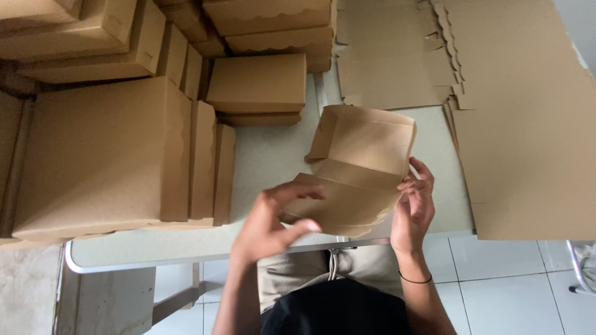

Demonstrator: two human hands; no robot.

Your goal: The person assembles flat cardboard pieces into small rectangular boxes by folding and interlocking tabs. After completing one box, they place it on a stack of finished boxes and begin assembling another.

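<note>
Half-folded box [360,167] at frame centre, held above the surface [267,155], long axis running upper right to lower left. Left hand [270,220] grips its lower-left flap, fingers curled; right hand [415,208] pinches the right edge. Both equally near.

Two hands show, the left hand [267,223] and the right hand [415,208], with one half-folded box [357,170] between them. One table [267,155] bears everything, and one black band [415,280] circles the right wrist. At least nine finished boxes [99,155] can be counted in the stacks at the left and top, though several are cut off by the frame or hidden behind others, so the full number cannot be told; flat blanks [528,124] lie in two piles at the right, their sheets too close to count.
</note>
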